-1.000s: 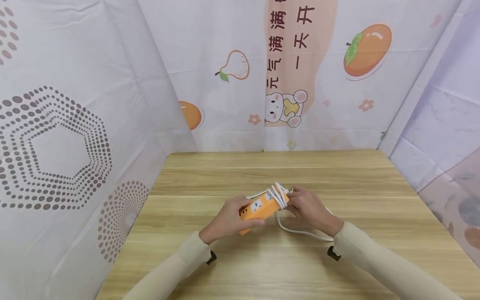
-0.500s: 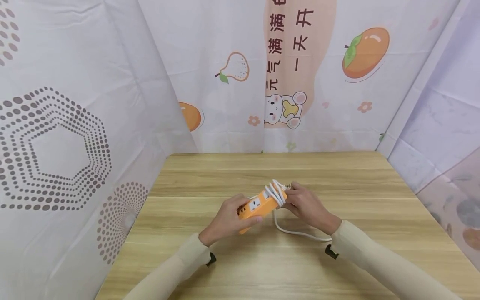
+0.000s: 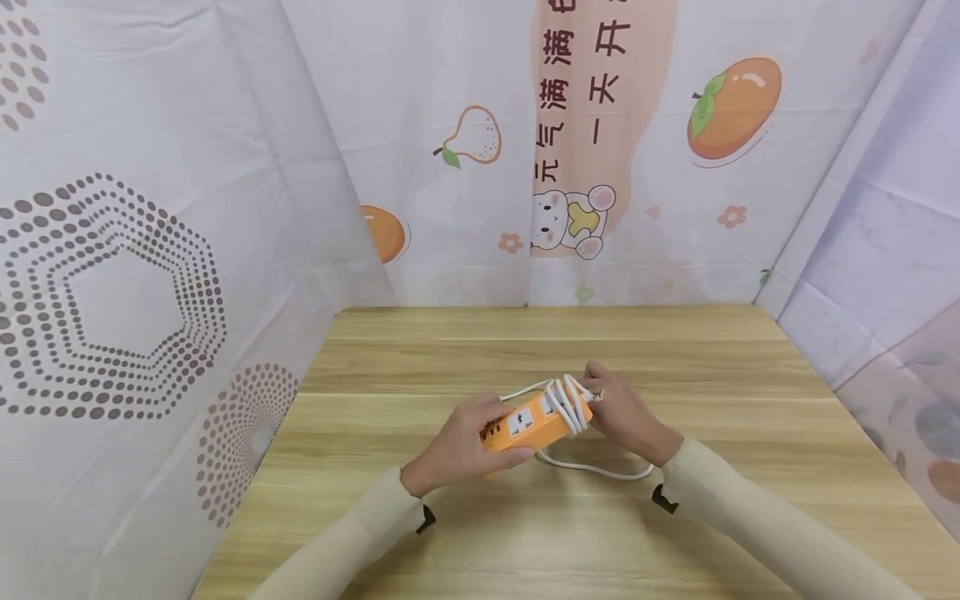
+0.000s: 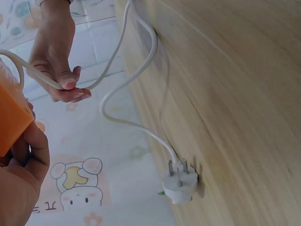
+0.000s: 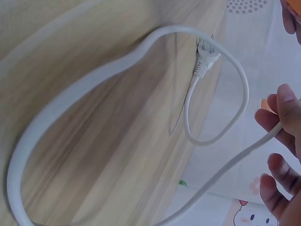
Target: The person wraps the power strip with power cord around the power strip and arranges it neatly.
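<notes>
An orange power strip (image 3: pixel 542 428) with white sockets is held at its near-left end by my left hand (image 3: pixel 459 446), thumb along the front side. White cord (image 3: pixel 576 407) wraps several times round its far-right end. Beside that end, my right hand (image 3: pixel 626 421) pinches the cord between thumb and fingers, as the left wrist view shows of the right hand (image 4: pixel 54 59). A slack length of cord (image 5: pixel 75 89) curves below the right hand. The white three-pin plug (image 4: pixel 180 182) rests on the table, its pins showing; in the head view it is hidden.
The wooden table (image 3: pixel 420 350) lies under both hands. Printed cloth curtains (image 3: pixel 420 183) stand behind it and along its left and right sides. A dark band (image 3: pixel 663 498) shows under the right sleeve.
The power strip has swung to a flatter angle, its wrapped end shifting right and slightly down. The right hand has moved a little, and the slack cord loop now hangs further left.
</notes>
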A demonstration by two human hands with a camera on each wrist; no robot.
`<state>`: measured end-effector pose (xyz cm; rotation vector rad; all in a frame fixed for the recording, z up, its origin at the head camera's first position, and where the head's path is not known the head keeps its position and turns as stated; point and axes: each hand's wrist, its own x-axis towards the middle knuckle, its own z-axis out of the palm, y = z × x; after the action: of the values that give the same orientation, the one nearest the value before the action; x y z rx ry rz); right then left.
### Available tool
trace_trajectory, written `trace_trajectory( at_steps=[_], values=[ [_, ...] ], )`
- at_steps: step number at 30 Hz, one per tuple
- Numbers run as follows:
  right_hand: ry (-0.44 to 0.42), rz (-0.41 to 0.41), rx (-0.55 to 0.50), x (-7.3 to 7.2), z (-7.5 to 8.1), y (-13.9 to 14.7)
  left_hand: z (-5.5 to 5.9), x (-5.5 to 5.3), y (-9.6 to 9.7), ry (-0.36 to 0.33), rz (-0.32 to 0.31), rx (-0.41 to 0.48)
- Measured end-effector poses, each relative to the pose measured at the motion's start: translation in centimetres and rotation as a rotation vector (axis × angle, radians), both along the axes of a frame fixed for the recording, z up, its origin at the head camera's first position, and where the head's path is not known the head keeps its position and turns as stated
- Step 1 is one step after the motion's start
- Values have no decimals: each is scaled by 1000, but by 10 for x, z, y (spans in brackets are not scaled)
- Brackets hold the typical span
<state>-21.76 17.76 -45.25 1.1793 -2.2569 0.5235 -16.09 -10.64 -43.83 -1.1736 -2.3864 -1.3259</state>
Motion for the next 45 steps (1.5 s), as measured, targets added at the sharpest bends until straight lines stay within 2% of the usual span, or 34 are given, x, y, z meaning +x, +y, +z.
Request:
trace_trajectory(
  at_steps=[4,7,12,15,25,30,36,42,45],
  values=[
    [-87,-8,-15,1,3,-1,-1,0,-1,-26,-22,-23],
    [-92,-8,42,3,6,-3,-3,-1,0,-7,-52,-71],
    [-18,37,150,5,15,-7,-3,-2,1,154,-83,-204],
    [19,62,167,4,20,-10,-2,-4,1,251,-82,-286],
    [123,95,219,-2,21,-11,-3,-6,2,422,-37,-518],
    [132,96,224,-1,21,-13,-9,-5,4,478,-3,-611],
    [161,74,259,1,21,-12,-17,-3,8,508,66,-659],
    [233,11,341,2,25,-13,-20,-1,13,530,195,-708],
    [234,-16,357,3,26,-14,-20,-1,15,525,248,-718]
  ],
)
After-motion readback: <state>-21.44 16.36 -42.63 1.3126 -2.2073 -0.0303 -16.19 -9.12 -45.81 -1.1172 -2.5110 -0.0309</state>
